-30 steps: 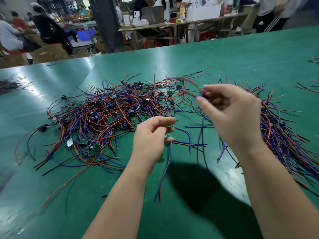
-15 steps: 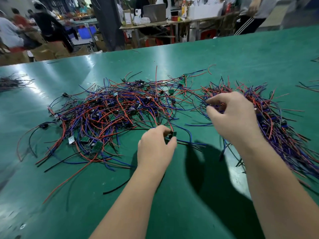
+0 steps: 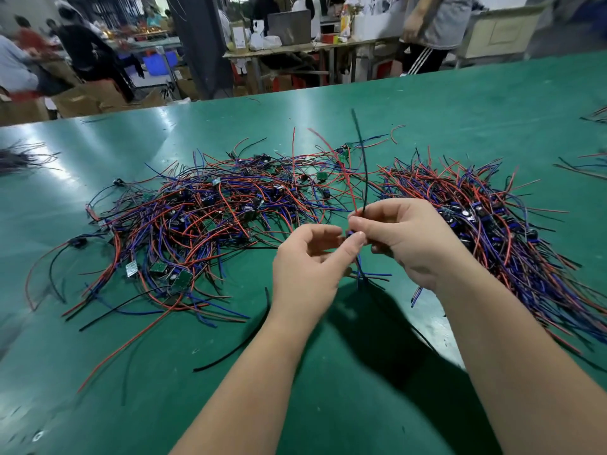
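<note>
The right hand (image 3: 414, 242) pinches a bunch of wires (image 3: 362, 178) between thumb and forefinger, and the left hand (image 3: 307, 269) pinches the same bunch just below those fingertips, its other fingers loosely curled. A red and a black strand stand up above the fingers, and blue strands hang below them to the table (image 3: 460, 106). One tangled pile (image 3: 197, 218) lies left of the fingers, another pile (image 3: 499, 205) right of them.

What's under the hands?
Green table in shadow, with blue and black wire ends hanging below the left hand and right hand. The piece they pinch is mostly covered.
</note>
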`<state>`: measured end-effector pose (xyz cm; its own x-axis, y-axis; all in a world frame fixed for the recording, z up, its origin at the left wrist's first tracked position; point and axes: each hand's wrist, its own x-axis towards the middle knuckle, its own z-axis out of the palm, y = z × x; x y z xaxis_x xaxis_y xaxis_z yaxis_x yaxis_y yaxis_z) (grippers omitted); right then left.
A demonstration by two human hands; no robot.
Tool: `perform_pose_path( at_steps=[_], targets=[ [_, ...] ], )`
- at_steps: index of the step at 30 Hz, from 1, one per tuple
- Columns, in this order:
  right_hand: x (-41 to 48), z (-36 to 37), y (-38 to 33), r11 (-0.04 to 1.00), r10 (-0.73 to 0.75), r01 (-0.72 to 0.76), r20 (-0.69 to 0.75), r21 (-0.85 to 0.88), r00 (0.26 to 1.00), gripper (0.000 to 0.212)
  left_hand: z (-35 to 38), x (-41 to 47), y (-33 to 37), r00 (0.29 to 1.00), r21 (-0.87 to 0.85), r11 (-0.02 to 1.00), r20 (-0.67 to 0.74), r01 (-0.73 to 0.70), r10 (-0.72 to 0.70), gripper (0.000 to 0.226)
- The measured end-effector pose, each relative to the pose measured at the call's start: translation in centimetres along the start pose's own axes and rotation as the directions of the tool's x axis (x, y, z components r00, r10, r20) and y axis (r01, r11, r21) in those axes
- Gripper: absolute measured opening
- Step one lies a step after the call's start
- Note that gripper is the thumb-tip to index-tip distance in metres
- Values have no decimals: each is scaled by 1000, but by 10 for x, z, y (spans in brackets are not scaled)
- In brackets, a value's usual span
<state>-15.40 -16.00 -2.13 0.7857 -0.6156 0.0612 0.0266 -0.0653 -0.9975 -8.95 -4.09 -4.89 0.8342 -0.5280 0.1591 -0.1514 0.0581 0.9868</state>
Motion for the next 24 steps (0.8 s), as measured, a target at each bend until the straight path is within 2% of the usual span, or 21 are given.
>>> perform_pose_path(
  at_steps=[2, 7, 11, 14, 17, 24],
  targets=[
    [0, 1, 0, 1000, 15, -16, 6, 13, 1000, 13, 1, 0, 2, 992, -148, 981, 56, 123, -116, 18],
    [0, 0, 0, 998, 6, -6, -11, -64, 1000, 14, -2, 0, 11, 942, -267, 908, 192, 322, -277, 10],
    [3, -9, -3, 999, 9, -15, -120, -46, 993, 17, -4, -4, 17, 849, -183, 873, 388, 452, -358, 4],
    [6, -20, -5, 999, 36, -36, -215, 2, 976, 17, -6, -8, 19, 755, -74, 876, 545, 476, -365, 6],
    [7, -27, -8, 997, 63, -45, -272, 70, 960, 14, -10, -10, 20, 673, 20, 878, 633, 479, -382, 13],
    [6, -15, -11, 974, 83, -44, -170, 221, 982, 19, -21, -10, 24, 561, 165, 888, 722, 429, -405, 14]
  ],
)
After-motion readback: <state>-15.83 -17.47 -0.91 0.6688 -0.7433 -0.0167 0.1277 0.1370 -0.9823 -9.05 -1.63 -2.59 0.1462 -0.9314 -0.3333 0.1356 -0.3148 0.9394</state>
